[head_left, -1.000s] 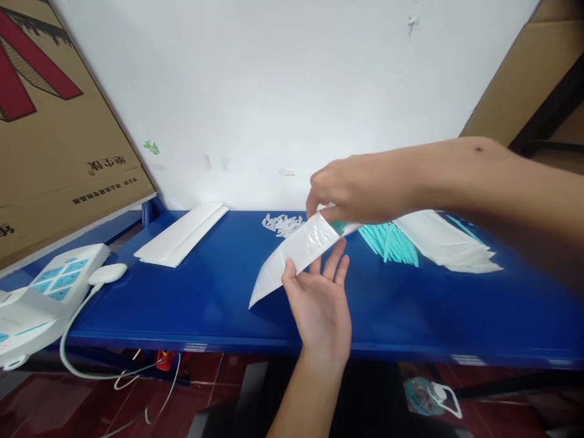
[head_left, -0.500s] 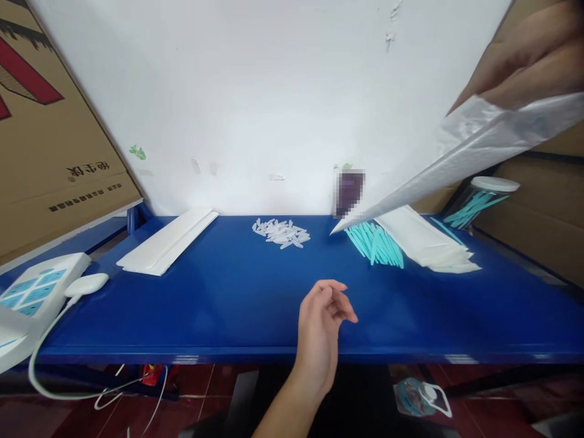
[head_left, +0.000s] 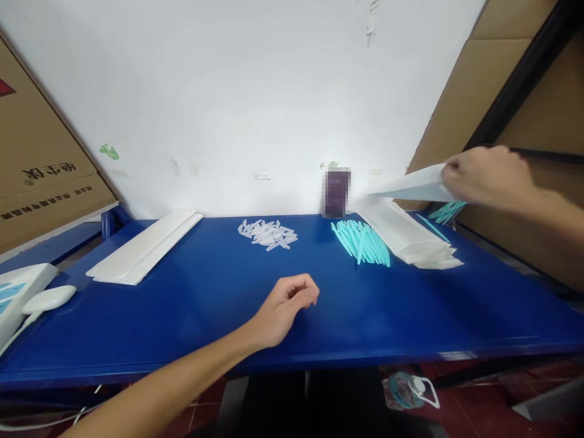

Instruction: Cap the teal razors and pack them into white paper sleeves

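My left hand (head_left: 287, 307) rests over the middle of the blue table with its fingers curled in. Nothing shows in it. On the right, my right hand (head_left: 488, 176) grips the end of a flat white bag (head_left: 413, 184), held roughly level above a stack of similar white bags (head_left: 406, 234); motion blurs it. Left of that stack lies a pile of turquoise sticks (head_left: 362, 243). Beyond my left hand is a heap of small whitish translucent pieces (head_left: 268, 234).
Folded white sheets (head_left: 146, 246) lie on the table's left. A white power strip (head_left: 27, 292) with a plug sits at the left edge. A dark blurred-out item (head_left: 336, 193) stands by the wall. Cardboard boxes (head_left: 50, 152) flank the table (head_left: 205, 310). A bottle (head_left: 406, 389) is below.
My right hand has come down with the white bag, now over the stack. My left hand has moved left and its fingers have curled shut. The view has shifted slightly right.
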The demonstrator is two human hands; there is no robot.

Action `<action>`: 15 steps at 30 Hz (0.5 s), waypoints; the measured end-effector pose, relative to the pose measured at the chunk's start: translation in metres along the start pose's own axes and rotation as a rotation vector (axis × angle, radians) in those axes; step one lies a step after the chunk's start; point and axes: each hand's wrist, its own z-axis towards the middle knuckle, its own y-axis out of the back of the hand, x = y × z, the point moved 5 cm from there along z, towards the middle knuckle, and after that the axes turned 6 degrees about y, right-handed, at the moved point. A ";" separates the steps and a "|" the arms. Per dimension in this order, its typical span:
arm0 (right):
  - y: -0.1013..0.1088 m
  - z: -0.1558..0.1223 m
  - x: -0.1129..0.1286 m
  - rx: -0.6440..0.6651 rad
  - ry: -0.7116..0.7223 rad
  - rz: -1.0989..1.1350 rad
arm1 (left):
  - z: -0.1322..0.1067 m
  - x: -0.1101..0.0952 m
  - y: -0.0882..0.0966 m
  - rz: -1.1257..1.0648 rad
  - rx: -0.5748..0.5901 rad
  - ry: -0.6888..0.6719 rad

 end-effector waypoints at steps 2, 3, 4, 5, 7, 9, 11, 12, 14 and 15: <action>-0.020 -0.025 0.025 0.110 0.131 -0.047 | 0.008 -0.001 0.008 0.145 0.049 -0.013; -0.029 -0.036 0.040 0.155 0.265 -0.053 | 0.012 -0.001 0.013 0.231 0.068 -0.025; -0.037 -0.048 0.051 0.194 0.383 -0.060 | 0.016 -0.001 0.017 0.324 0.083 -0.044; -0.043 -0.057 0.059 0.209 0.484 -0.084 | 0.021 -0.002 0.022 0.415 0.095 -0.073; -0.054 -0.068 0.065 0.220 0.584 -0.163 | 0.028 -0.001 0.031 0.563 0.134 -0.141; -0.066 -0.067 0.060 0.332 0.581 -0.199 | 0.033 0.000 0.039 0.639 0.194 -0.200; -0.074 -0.061 0.052 0.463 0.540 -0.202 | 0.037 0.001 0.045 0.652 0.250 -0.256; -0.075 -0.057 0.049 0.509 0.523 -0.199 | 0.039 0.001 0.048 0.645 0.268 -0.288; -0.074 -0.051 0.050 0.519 0.520 -0.157 | 0.042 0.001 0.050 0.632 0.272 -0.362; -0.072 -0.051 0.055 0.488 0.543 -0.103 | 0.043 0.001 0.049 0.634 0.264 -0.395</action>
